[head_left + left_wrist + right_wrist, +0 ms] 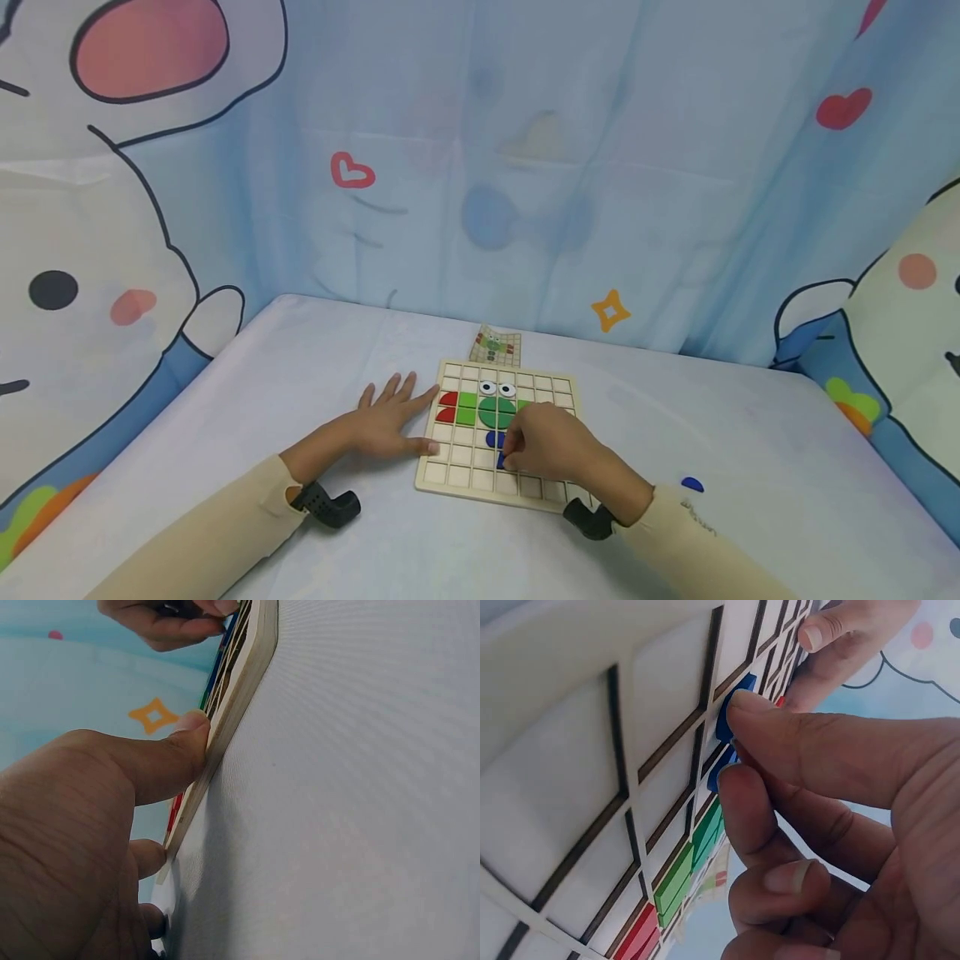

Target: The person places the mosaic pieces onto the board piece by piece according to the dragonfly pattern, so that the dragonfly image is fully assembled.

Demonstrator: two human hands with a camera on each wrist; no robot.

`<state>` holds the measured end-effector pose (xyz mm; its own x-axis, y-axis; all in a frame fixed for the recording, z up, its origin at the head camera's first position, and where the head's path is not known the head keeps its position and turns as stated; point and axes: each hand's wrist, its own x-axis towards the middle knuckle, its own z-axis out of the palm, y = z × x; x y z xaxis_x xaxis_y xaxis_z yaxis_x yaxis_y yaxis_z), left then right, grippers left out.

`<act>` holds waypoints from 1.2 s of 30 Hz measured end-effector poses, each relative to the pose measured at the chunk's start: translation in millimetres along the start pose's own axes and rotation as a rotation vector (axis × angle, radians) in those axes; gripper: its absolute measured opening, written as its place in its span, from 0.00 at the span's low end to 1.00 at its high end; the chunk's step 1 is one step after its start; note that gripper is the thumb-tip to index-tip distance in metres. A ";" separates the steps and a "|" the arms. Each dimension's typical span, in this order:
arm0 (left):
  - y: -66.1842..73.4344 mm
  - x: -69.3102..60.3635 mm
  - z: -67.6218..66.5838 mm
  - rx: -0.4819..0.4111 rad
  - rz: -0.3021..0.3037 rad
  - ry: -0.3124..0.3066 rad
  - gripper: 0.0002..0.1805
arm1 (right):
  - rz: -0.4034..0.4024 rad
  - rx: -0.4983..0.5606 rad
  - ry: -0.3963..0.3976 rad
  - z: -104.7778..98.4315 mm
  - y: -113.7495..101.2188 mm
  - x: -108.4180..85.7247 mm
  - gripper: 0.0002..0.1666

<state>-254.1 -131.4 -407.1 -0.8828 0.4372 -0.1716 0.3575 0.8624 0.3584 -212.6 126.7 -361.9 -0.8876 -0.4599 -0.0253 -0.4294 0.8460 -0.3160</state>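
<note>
A wooden grid board lies on the table with coloured pieces in its squares. Red quarter-round pieces, light green squares, a dark green round made of pieces and two eye pieces form a figure. My right hand pinches a blue piece between thumb and finger, low over the board's middle. Another blue piece sits beside it. My left hand lies spread at the left edge, its thumb touching the board's rim.
Behind the board stands a small pattern card showing a similar figure. One loose blue half-round piece lies on the white tablecloth to the right. A printed curtain hangs along the table's back edge.
</note>
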 end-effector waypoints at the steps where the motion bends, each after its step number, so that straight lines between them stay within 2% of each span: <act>1: 0.4 0.1 -0.2 0.002 -0.002 -0.001 0.49 | 0.007 -0.002 0.004 0.2 -0.2 0.3 0.10; 6: 0.7 0.6 -0.9 0.010 -0.003 0.001 0.49 | 0.032 -0.010 0.016 -0.3 -2.0 0.0 0.11; 14: 0.7 -0.2 -1.6 0.004 0.000 -0.001 0.49 | 0.002 0.006 0.003 0.2 -1.0 0.8 0.07; 20: 1.7 -2.0 -1.4 -0.004 -0.001 -0.004 0.49 | 0.043 0.017 0.004 -11.3 8.6 -13.5 0.03; 26: 1.4 -1.0 -1.7 0.002 0.016 0.000 0.49 | 0.155 0.009 -0.058 -34.9 43.4 -43.0 0.05; 32: 0.9 -0.8 -2.2 0.004 0.020 -0.004 0.49 | 0.302 -0.027 -0.127 -59.8 100.6 -78.8 0.07; 36: 0.2 -0.9 -1.9 0.001 0.022 -0.007 0.49 | 0.390 -0.014 -0.146 -70.3 137.6 -95.5 0.11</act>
<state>-253.8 -132.0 -405.1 -0.8726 0.4579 -0.1700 0.3772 0.8529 0.3611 -198.7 306.0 -336.3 -0.9518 -0.1364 -0.2748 -0.0685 0.9676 -0.2430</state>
